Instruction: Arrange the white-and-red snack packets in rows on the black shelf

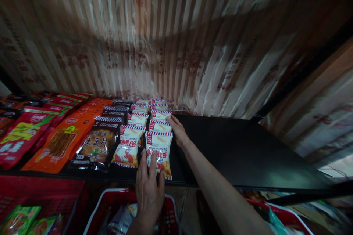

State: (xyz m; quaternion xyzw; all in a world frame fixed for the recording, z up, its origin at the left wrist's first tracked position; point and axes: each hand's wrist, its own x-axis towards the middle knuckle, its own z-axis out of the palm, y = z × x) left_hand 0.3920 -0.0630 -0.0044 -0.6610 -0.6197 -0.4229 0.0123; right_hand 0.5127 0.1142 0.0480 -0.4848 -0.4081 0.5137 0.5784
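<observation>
A white snack bag (159, 145) with red lettering and a striped border stands at the front of a row on the black shelf. My left hand (150, 185) rests its spread fingers against the lower front of this bag. On the row's right side, my right hand (178, 131) touches the bags behind with its fingers stretched out; their undersides are hidden. Directly to the left stands a second row of the same kind, with a matching snack bag (128, 146) in front.
Further left on the shelf (234, 150) lie dark potato-chip bags (97, 143), orange packets (62, 143) and red snack bags (24, 136). Below are a red basket (172, 209) with a white rim and a red crate (41, 187). Wrinkled striped sheeting (165, 44) covers the back.
</observation>
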